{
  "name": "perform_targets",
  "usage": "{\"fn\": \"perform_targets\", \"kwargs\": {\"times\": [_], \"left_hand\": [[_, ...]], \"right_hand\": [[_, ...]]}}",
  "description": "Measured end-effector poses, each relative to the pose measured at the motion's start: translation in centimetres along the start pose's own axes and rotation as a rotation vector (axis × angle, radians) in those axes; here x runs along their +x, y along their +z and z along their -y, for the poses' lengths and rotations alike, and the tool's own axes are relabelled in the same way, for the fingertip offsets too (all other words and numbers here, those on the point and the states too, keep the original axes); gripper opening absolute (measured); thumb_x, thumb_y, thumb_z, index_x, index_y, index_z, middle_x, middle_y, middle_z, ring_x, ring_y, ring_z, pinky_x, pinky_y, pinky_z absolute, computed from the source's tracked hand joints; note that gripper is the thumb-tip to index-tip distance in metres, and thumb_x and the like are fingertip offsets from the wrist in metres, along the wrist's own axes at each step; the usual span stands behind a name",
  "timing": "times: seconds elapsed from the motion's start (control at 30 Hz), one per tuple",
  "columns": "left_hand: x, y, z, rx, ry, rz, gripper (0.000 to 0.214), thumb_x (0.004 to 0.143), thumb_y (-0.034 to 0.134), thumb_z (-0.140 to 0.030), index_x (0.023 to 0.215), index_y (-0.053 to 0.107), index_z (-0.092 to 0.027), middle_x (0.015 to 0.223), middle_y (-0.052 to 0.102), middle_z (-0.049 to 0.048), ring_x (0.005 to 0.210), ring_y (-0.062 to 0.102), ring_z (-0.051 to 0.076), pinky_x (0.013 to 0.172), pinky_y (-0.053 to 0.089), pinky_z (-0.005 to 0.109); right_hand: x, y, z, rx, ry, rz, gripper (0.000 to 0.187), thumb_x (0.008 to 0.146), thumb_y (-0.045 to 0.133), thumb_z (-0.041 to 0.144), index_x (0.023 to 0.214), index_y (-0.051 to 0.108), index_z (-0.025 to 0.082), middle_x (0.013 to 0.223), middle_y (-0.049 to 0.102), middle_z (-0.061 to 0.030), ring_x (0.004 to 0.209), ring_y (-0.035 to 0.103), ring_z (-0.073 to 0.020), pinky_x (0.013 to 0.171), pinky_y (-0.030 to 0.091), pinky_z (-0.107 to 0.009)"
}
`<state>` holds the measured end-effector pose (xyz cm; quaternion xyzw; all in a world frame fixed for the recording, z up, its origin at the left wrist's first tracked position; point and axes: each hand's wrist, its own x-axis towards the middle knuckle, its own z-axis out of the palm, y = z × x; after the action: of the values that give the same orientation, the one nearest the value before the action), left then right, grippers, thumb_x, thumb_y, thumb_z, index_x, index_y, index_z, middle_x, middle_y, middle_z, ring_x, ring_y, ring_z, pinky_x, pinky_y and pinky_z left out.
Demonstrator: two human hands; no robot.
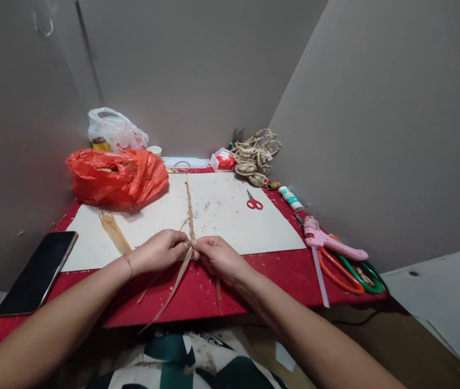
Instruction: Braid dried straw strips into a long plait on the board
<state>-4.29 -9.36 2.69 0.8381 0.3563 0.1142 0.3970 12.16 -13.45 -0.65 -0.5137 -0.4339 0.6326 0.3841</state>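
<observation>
Centrally, a thin, dry, fibrous leaf braid [190, 208] lies on the matte cream paper [234, 229], pointing to 12 o'clock. Flat loose strips [173, 286] trail toward 7 o'clock across the red desk [290, 270]. The left hand [159, 252] and right hand [220, 258] pinch its near end, fingers closed narrow.

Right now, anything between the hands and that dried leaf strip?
Nothing visible. The left hand and right hand both pinch the dried leaf strip near the front edge of the white sheet; the red scissors lie apart, to its right.
</observation>
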Motion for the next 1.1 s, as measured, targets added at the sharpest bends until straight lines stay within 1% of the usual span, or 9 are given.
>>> {"fn": "perform_targets", "kwargs": {"times": [0.17, 0.33, 0.47, 0.57, 0.67, 0.77, 0.83, 0.97, 1.1], "left_hand": [[-1.4, 1.4, -1.5, 0.592, -0.014, -0.105, 0.033, 0.089, 0.029, -0.029, 0.084, 0.059, -0.016, 0.067, 0.061, 0.0068, 0.059, 0.055, 0.018, 0.058, 0.038, 0.028], [-2.1, 3.0, -2.4, 0.864, 0.0, -0.026, 0.03, 0.086, 0.028, -0.017, 0.098, 0.056, -0.01, 0.068, 0.063, 0.0112, 0.061, 0.061, 0.024, 0.057, 0.042, 0.033], [-2.9, 3.9, -3.1, 0.869, 0.181, 0.021, 0.027, 0.085, 0.032, -0.017, 0.09, 0.057, -0.011, 0.068, 0.062, 0.0107, 0.057, 0.06, 0.023, 0.054, 0.042, 0.033], [-3.4, 3.8, -3.6, 0.706, 0.317, 0.093, 0.022, 0.084, 0.038, -0.022, 0.079, 0.058, -0.015, 0.062, 0.06, 0.0057, 0.052, 0.056, 0.018, 0.053, 0.041, 0.029], [-3.0, 2.2, -3.4, 0.423, 0.335, -0.037, 0.022, 0.084, 0.039, -0.019, 0.083, 0.061, -0.017, 0.068, 0.062, 0.0022, 0.057, 0.055, 0.013, 0.058, 0.041, 0.024], [-1.9, -0.2, -2.1, 0.23, 0.265, -0.383, 0.02, 0.08, 0.041, -0.015, 0.082, 0.062, -0.015, 0.075, 0.064, 0.0024, 0.067, 0.056, 0.012, 0.066, 0.041, 0.023], [-1.1, -1.5, -1.0, 0.197, 0.166, -0.488, 0.023, 0.082, 0.042, -0.022, 0.069, 0.06, -0.014, 0.064, 0.06, 0.0013, 0.06, 0.052, 0.011, 0.06, 0.038, 0.022], [0.2, -1.9, 0.8, 0.332, -0.041, -0.464, 0.045, 0.085, 0.04, -0.046, 0.056, 0.055, -0.015, 0.048, 0.049, 0.0, 0.048, 0.043, 0.011, 0.051, 0.028, 0.024], [1.6, 0.0, 2.1, 0.522, -0.162, -0.436, 0.035, 0.076, 0.052, -0.051, 0.08, 0.061, -0.017, 0.068, 0.062, 0.0039, 0.06, 0.053, 0.016, 0.054, 0.029, 0.025]], "right_hand": [[-0.6, 1.0, -0.6, 0.165, -0.002, -0.082, 0.031, 0.074, 0.057, 0.041, 0.057, 0.047, 0.018, 0.035, 0.027, 0.0112, 0.03, 0.015, -0.0027, 0.032, 0.009, -0.019], [-0.9, 1.7, -0.7, 0.306, 0.052, -0.049, 0.038, 0.07, 0.061, 0.039, 0.052, 0.035, 0.019, 0.037, 0.027, 0.0113, 0.031, 0.014, -0.0012, 0.032, 0.007, -0.018], [-1.0, 1.5, -0.7, 0.324, 0.056, -0.039, 0.024, 0.069, 0.062, 0.036, 0.063, 0.052, 0.015, 0.038, 0.023, 0.0128, 0.033, 0.012, -0.0012, 0.033, 0.006, -0.018], [-1.2, 0.8, -0.6, 0.349, 0.06, -0.023, 0.025, 0.069, 0.064, 0.037, 0.068, 0.055, 0.014, 0.04, 0.021, 0.0131, 0.035, 0.01, -0.0009, 0.035, 0.005, -0.017], [-1.3, 0.0, -0.6, 0.395, 0.078, 0.014, 0.026, 0.068, 0.066, 0.037, 0.068, 0.053, 0.014, 0.043, 0.021, 0.0128, 0.038, 0.009, -0.0008, 0.035, 0.004, -0.016], [-1.4, -0.8, -0.7, 0.413, 0.106, 0.046, 0.026, 0.069, 0.067, 0.036, 0.07, 0.053, 0.014, 0.045, 0.021, 0.0125, 0.039, 0.008, -0.001, 0.035, 0.005, -0.015], [-1.4, -1.2, -0.7, 0.413, 0.112, 0.066, 0.027, 0.07, 0.067, 0.037, 0.071, 0.054, 0.014, 0.046, 0.02, 0.0126, 0.04, 0.008, -0.001, 0.035, 0.005, -0.015], [-1.4, -1.8, -0.5, 0.413, 0.106, 0.11, 0.027, 0.07, 0.068, 0.036, 0.071, 0.053, 0.014, 0.047, 0.021, 0.0125, 0.039, 0.009, -0.0005, 0.035, 0.005, -0.014], [-1.3, -2.1, -0.5, 0.4, 0.103, 0.139, 0.027, 0.071, 0.067, 0.036, 0.072, 0.053, 0.014, 0.047, 0.021, 0.0123, 0.039, 0.009, -0.0004, 0.035, 0.005, -0.014]]}}
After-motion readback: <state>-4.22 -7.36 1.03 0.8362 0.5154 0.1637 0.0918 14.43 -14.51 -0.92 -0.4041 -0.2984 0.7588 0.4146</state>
